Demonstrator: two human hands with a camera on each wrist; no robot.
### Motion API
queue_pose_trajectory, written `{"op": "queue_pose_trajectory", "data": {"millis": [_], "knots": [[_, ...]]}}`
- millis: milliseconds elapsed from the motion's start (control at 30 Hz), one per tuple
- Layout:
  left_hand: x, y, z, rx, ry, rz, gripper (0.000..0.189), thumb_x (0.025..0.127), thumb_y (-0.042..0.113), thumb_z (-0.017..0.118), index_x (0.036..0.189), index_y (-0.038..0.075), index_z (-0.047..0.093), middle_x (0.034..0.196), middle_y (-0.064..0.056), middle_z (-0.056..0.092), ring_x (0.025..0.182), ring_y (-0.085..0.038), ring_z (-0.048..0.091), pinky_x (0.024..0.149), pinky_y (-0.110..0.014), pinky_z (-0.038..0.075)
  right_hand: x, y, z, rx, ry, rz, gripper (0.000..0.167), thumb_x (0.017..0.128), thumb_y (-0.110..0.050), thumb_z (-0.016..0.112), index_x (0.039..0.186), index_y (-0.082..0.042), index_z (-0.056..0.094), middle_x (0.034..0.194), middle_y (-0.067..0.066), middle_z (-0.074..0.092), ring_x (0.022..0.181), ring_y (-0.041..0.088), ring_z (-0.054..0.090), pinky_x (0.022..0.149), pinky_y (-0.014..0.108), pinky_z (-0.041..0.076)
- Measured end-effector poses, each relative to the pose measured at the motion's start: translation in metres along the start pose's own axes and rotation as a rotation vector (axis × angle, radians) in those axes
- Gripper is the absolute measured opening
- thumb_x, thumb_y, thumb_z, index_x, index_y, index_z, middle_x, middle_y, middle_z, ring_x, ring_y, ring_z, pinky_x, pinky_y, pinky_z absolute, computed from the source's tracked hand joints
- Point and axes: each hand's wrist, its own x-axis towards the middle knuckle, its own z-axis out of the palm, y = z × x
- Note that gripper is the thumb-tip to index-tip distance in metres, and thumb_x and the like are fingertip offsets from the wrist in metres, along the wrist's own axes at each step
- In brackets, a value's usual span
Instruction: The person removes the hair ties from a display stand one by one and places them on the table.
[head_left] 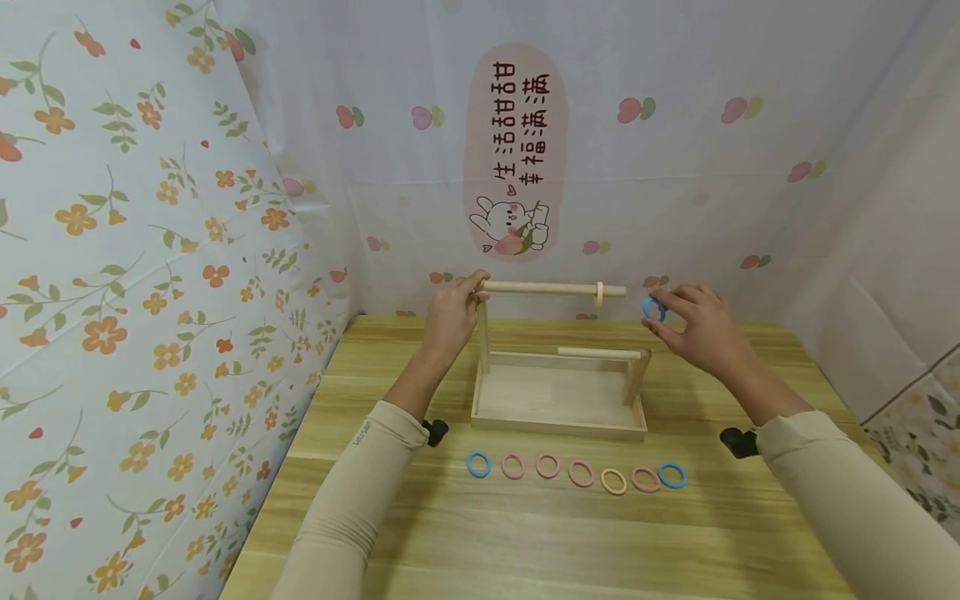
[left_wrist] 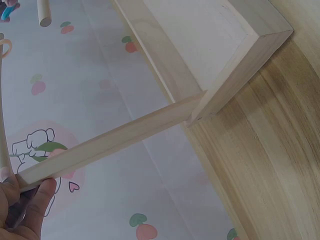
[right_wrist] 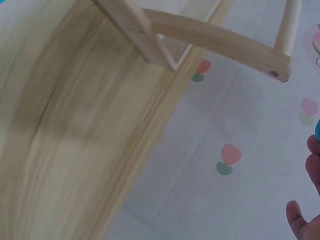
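Observation:
My left hand (head_left: 450,315) grips the corner of a wooden stand, where its tall post (head_left: 483,337) meets the long upper rod (head_left: 536,287). A pale orange ring (head_left: 599,295) hangs on this rod close to its free right end. Just right of that end, my right hand (head_left: 701,329) pinches a blue ring (head_left: 646,309) between thumb and fingers, apart from the rod. Only a sliver of the blue ring shows at the edge of the right wrist view. Lower down, a shorter rod (head_left: 596,353) points left from the short post (head_left: 636,379) and carries no ring.
The stand's shallow tray base (head_left: 558,427) sits on the wood-grain table (head_left: 555,550). In front of it lies a row of several rings, among them a blue ring (head_left: 478,477), a pink ring (head_left: 513,477) and a yellow ring (head_left: 614,493). A printed curtain (head_left: 675,192) hangs behind.

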Motion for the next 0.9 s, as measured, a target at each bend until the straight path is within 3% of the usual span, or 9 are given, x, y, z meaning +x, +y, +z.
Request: {"op": "queue_pose_trajectory", "data": {"millis": [400, 633, 900], "knots": [[0.001, 0.0, 0.0, 0.011, -0.018, -0.005, 0.022, 0.108, 0.019, 0.069, 0.128, 0.009, 0.075, 0.11, -0.018, 0.082, 0.093, -0.035, 0.08, 0.077, -0.048, 0.067, -0.03, 0.006, -0.001, -0.071, -0.128, -0.04, 0.044, 0.09, -0.023, 0.092, 0.128, -0.004, 0.08, 0.114, 0.018, 0.075, 0.112, 0.045, 0.063, 0.087, 0.075, 0.05], [0.0, 0.0, 0.0, 0.015, -0.016, -0.021, 0.022, 0.108, 0.018, 0.07, 0.128, 0.011, 0.075, 0.111, -0.019, 0.082, 0.099, -0.039, 0.082, 0.081, -0.05, 0.067, -0.05, 0.01, -0.001, -0.075, -0.125, -0.076, 0.039, 0.091, -0.03, 0.092, 0.121, -0.008, 0.083, 0.102, 0.009, 0.074, 0.1, 0.037, 0.066, 0.084, 0.072, 0.052], [0.0, 0.001, -0.001, 0.016, -0.013, -0.024, 0.022, 0.108, 0.019, 0.07, 0.128, 0.011, 0.075, 0.11, -0.018, 0.082, 0.097, -0.038, 0.081, 0.078, -0.05, 0.067, -0.071, 0.018, -0.002, -0.069, -0.087, -0.117, 0.04, 0.083, -0.025, 0.095, 0.116, -0.005, 0.084, 0.101, 0.009, 0.076, 0.101, 0.038, 0.068, 0.09, 0.076, 0.051]]}}
